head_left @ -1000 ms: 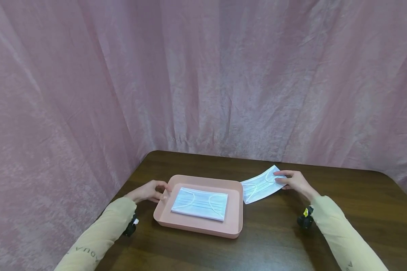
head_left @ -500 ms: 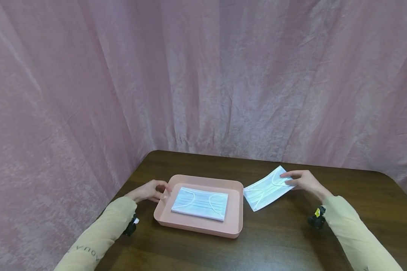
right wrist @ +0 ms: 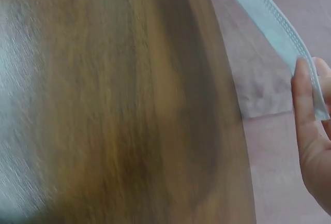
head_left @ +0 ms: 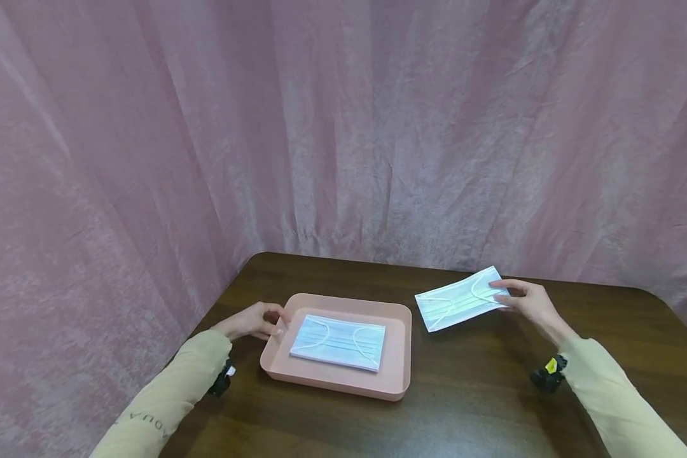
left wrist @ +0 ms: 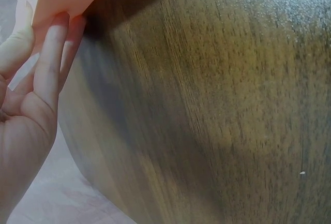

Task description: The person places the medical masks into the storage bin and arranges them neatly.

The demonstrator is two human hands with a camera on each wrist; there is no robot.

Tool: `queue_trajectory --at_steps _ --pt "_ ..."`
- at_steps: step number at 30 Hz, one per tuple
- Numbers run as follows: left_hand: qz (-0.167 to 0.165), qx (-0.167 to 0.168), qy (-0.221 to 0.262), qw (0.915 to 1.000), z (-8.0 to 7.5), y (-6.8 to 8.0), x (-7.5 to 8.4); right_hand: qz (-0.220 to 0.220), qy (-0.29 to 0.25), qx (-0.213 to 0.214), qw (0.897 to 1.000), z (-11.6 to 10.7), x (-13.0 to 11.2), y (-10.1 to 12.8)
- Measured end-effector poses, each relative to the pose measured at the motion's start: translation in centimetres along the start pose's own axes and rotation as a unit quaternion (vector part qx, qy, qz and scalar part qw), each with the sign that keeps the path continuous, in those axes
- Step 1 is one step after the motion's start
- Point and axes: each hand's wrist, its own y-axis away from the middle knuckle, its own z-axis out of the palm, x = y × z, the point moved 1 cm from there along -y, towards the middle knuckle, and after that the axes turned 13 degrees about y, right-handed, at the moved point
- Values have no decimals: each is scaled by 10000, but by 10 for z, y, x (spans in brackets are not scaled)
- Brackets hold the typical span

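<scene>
A: Where was the loose face mask [head_left: 460,298]?

B: The right hand [head_left: 528,301] pinched its right end, holding it lifted above the table [head_left: 549,343], right of the pink tray [head_left: 397,356].

A: And the left hand [head_left: 252,321]?

B: It gripped the tray's left rim; a mask stack [head_left: 339,342] lay inside.

A: Good technique?

B: Likely: keep the mask level, align edges with the stack, steady the tray.

Open table [head_left: 492,394] right of tray [head_left: 397,356]; curtain [head_left: 378,159] behind.
</scene>
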Motion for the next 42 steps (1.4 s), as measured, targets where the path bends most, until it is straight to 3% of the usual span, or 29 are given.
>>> queue_trajectory --at_steps 4,6,11,13,15,20,22,30,33,35,39,42 --pt "151 -155 92 9997 0 0 -2 -71 -97 366 9993 3 -2 4" --pt "211 -218 128 9995 1 0 -2 -251 -694 454 9962 3 8 0" --pt "7 -47 59 10000 1 0 -1 -291 -1343 831 9870 12 -2 2" --pt "-100 57 12 9999 1 0 0 -123 -1045 1005 9894 19 -19 9" --pt "-115 76 -21 9999 2 -1 1 -167 -1500 1022 9832 25 -17 7" --pt "72 -112 77 9999 3 -1 0 -185 -1800 1032 9781 39 -24 7" --pt "111 -148 107 9998 3 -1 0 -72 -1658 1079 9802 43 -34 11" --pt "-50 -58 81 9999 1 0 -1 219 -2288 1037 9677 71 -56 12" --pt "-77 -42 72 9999 1 -1 -1 77 -2517 1034 9622 86 -56 9" --pt "-81 -29 26 10000 2 -1 -1 65 -2472 1063 9631 96 -54 5" --pt "-111 18 -62 9999 3 -1 0 37 -2562 1100 9603 122 -22 -14" --pt "-170 79 -98 9998 3 -1 1 20 -2837 1117 9524 142 1 -29"
